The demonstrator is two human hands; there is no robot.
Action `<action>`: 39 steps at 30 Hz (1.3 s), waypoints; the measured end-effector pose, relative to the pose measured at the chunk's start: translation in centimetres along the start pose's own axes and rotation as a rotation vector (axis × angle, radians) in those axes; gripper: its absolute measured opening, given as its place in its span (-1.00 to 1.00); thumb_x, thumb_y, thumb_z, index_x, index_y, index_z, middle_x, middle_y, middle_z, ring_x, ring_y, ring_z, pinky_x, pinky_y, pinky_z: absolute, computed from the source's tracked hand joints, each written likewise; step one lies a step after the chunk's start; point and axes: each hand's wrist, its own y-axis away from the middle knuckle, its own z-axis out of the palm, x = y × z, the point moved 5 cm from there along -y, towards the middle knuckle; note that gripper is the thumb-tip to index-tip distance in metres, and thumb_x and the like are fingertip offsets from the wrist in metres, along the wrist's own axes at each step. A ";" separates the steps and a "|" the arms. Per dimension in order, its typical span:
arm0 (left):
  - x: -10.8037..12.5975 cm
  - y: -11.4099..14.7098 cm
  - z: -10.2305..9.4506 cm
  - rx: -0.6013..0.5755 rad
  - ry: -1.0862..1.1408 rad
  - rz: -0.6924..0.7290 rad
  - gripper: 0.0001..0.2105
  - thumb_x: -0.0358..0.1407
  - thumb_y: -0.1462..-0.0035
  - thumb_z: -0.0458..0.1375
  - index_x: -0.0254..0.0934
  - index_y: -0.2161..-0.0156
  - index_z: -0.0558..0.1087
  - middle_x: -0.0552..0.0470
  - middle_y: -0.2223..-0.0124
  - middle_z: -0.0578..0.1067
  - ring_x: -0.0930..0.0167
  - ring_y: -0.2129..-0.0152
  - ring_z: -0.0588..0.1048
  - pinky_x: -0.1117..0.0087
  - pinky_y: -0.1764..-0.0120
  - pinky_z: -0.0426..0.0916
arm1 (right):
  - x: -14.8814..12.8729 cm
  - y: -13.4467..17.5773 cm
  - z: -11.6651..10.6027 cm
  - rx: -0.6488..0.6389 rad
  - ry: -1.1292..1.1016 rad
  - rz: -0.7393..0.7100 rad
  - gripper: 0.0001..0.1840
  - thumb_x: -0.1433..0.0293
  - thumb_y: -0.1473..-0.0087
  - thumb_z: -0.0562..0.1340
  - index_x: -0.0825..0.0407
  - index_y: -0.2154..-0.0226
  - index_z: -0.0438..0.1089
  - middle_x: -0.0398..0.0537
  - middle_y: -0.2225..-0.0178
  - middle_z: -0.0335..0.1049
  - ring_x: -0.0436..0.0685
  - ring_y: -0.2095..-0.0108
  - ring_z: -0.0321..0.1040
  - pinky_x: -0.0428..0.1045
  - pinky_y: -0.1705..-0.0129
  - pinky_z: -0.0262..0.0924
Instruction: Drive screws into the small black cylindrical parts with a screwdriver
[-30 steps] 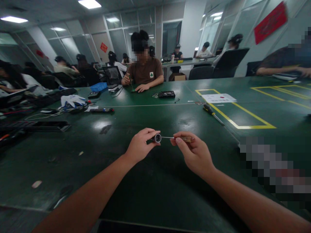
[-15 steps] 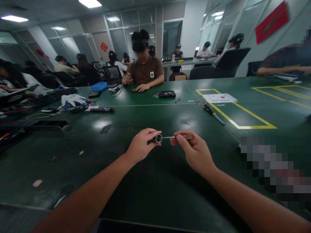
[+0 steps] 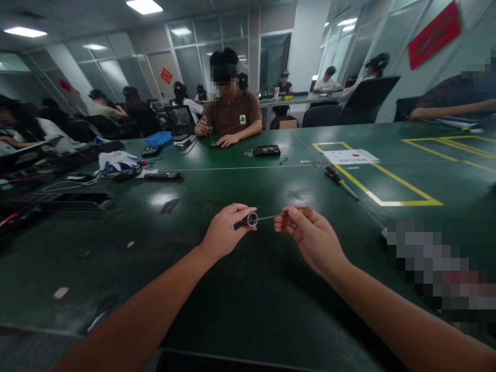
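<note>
My left hand [image 3: 227, 230] is closed round a short dark cylinder [image 3: 243, 221], with thumb and fingers on its sides. The cylinder's round, pale-rimmed open end [image 3: 252, 219] faces me; what lies inside is too small to make out. A thin metal screwdriver shaft [image 3: 270, 217] runs from the rim to my right hand [image 3: 310, 230]. Thumb and fingers pinch this screwdriver, and its brownish handle is mostly hidden by them. Whether the tip touches the cylinder's rim or goes inside, I cannot tell. Both hands are held above the green table [image 3: 232, 305].
Beyond my right hand lies a yellow-and-black screwdriver [image 3: 341, 182] beside a yellow tape outline [image 3: 406, 202]. A dark pen-like tool [image 3: 163, 176], white-and-blue gloves [image 3: 116, 160] and a blue basket [image 3: 158, 138] are at the left. A co-worker [image 3: 228, 113] sits opposite, near a black device [image 3: 266, 150].
My right hand has turned and its fingers have shifted on the screwdriver. The shaft now slants slightly upward to the right. My left hand and the cylinder have hardly moved.
</note>
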 end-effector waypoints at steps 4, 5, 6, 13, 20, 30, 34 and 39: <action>-0.1 0.1 -0.1 0.006 0.000 -0.018 -0.60 -0.41 -0.13 0.35 -0.17 -0.09 0.53 0.00 0.01 0.56 0.34 0.06 0.53 0.24 -0.02 0.44 | -0.8 0.8 0.3 -0.032 0.220 -0.156 -0.73 0.15 -0.16 0.39 -0.02 0.20 0.52 -0.07 0.32 0.61 0.12 0.27 0.57 0.09 0.11 0.46; -0.1 0.1 0.0 0.004 -0.002 -0.020 -0.60 -0.41 -0.13 0.35 -0.17 -0.09 0.52 0.00 0.01 0.56 0.34 0.06 0.53 0.24 -0.02 0.44 | -0.8 0.9 0.4 -0.045 0.272 -0.173 -0.73 0.15 -0.18 0.37 -0.02 0.18 0.52 -0.06 0.30 0.61 0.14 0.26 0.58 0.11 0.09 0.46; -0.1 0.1 0.0 -0.001 -0.004 -0.023 -0.59 -0.41 -0.14 0.35 -0.16 -0.10 0.52 0.00 0.00 0.56 0.33 0.06 0.53 0.23 -0.03 0.44 | -0.8 1.0 0.5 -0.058 0.316 -0.184 -0.72 0.15 -0.19 0.36 -0.02 0.16 0.51 -0.05 0.29 0.62 0.15 0.25 0.58 0.12 0.07 0.46; 0.1 0.1 0.1 -0.050 -0.013 -0.019 -0.59 -0.39 -0.14 0.35 -0.16 -0.10 0.52 0.00 0.01 0.56 0.33 0.07 0.52 0.22 -0.01 0.45 | -0.7 1.0 0.5 -0.075 0.469 -0.214 -0.69 0.12 -0.23 0.31 -0.01 0.13 0.48 -0.01 0.27 0.62 0.17 0.22 0.59 0.14 0.06 0.47; 0.7 0.0 0.2 -0.074 -0.028 0.027 -0.64 -0.38 -0.17 0.32 -0.16 -0.09 0.53 -0.01 0.02 0.57 0.33 0.09 0.54 0.22 -0.01 0.46 | -0.9 0.5 0.0 -0.017 0.524 -0.192 -0.66 0.07 -0.23 0.30 0.01 0.20 0.47 -0.03 0.33 0.62 0.15 0.30 0.58 0.10 0.14 0.46; 0.5 0.3 0.8 -0.143 -0.032 0.049 -0.63 -0.39 -0.15 0.34 -0.18 -0.08 0.54 -0.03 0.00 0.58 0.31 0.06 0.53 0.21 -0.02 0.46 | -1.1 0.7 0.6 -0.042 0.532 -0.193 -0.66 0.08 -0.25 0.28 0.03 0.22 0.47 -0.08 0.44 0.56 0.11 0.41 0.51 0.05 0.25 0.41; 0.6 0.3 0.7 -0.155 -0.023 0.036 -0.63 -0.39 -0.15 0.34 -0.18 -0.07 0.54 -0.03 0.00 0.58 0.30 0.06 0.54 0.20 -0.01 0.46 | -0.7 0.5 0.4 -0.002 0.470 -0.163 -0.65 0.07 -0.22 0.30 0.04 0.27 0.48 -0.06 0.43 0.56 0.11 0.39 0.51 0.05 0.23 0.41; 0.7 0.3 0.4 -0.137 -0.013 0.022 -0.63 -0.38 -0.15 0.34 -0.19 -0.08 0.53 -0.04 -0.01 0.58 0.30 0.06 0.54 0.19 -0.03 0.45 | 0.0 0.0 0.2 0.041 0.206 -0.003 -0.66 0.10 -0.16 0.35 0.05 0.35 0.46 -0.10 0.49 0.50 0.07 0.46 0.46 0.02 0.32 0.42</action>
